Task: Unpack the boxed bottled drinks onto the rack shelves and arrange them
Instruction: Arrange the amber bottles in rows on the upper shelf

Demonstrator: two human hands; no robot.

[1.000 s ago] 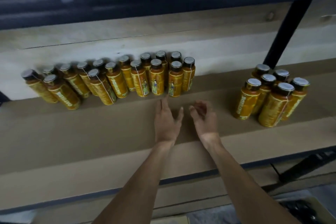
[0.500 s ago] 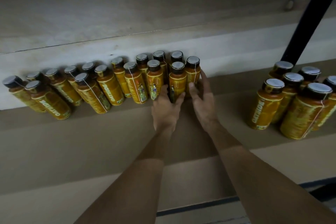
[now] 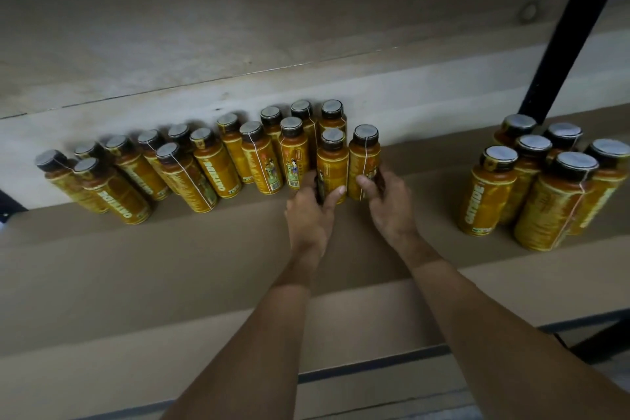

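Several yellow bottled drinks with dark caps stand in two rows (image 3: pixel 218 167) along the back of the brown rack shelf (image 3: pixel 170 266). My left hand (image 3: pixel 312 215) grips the lower part of one front-row bottle (image 3: pixel 332 164). Beside it, my right hand (image 3: pixel 388 201) is wrapped around the bottle at the row's right end (image 3: pixel 364 160). Both bottles stand upright on the shelf. A second cluster of the same bottles (image 3: pixel 545 187) stands apart at the right.
A black rack upright (image 3: pixel 572 31) rises at the back right, just behind the right cluster. A pale back wall (image 3: pixel 238 54) runs behind the rows. The shelf's front edge with a dark rail (image 3: pixel 368 365) lies under my forearms.
Both hands reached forward from the open shelf to the right end of the main row and closed on the two end bottles. The camera moved closer.
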